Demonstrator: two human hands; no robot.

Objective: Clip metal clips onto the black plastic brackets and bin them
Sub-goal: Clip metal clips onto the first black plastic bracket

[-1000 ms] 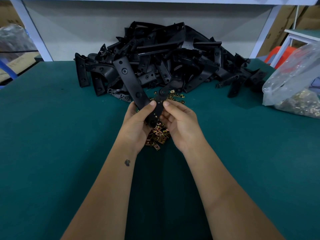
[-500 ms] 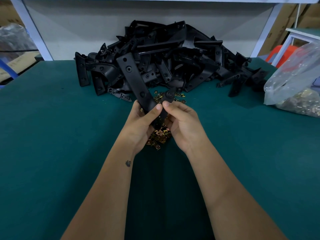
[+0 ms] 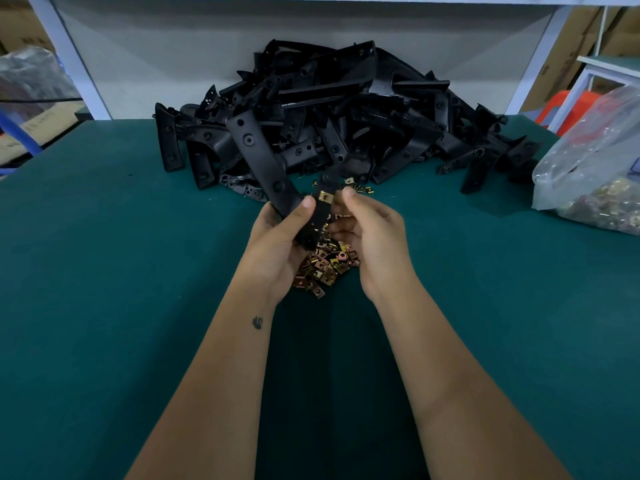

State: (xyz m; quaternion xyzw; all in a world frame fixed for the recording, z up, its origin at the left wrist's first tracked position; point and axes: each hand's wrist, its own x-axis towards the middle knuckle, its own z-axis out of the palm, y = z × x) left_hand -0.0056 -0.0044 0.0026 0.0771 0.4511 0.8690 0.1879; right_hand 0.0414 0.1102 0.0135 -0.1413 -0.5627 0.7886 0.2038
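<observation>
My left hand (image 3: 277, 237) grips the bracket (image 3: 263, 161) angled toward eleven o'clock, exposing its clip (image 3: 325, 196), while my right hand (image 3: 367, 230) seems loosely curled, empty.

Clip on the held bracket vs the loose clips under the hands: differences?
The fitted clip sits alone on the held bracket, lifted off the table; the loose clips lie heaped on the green mat. The fitted clip shows one flat face; the loose clips point every way. Both are brass-coloured, square, with a centre hole.
</observation>
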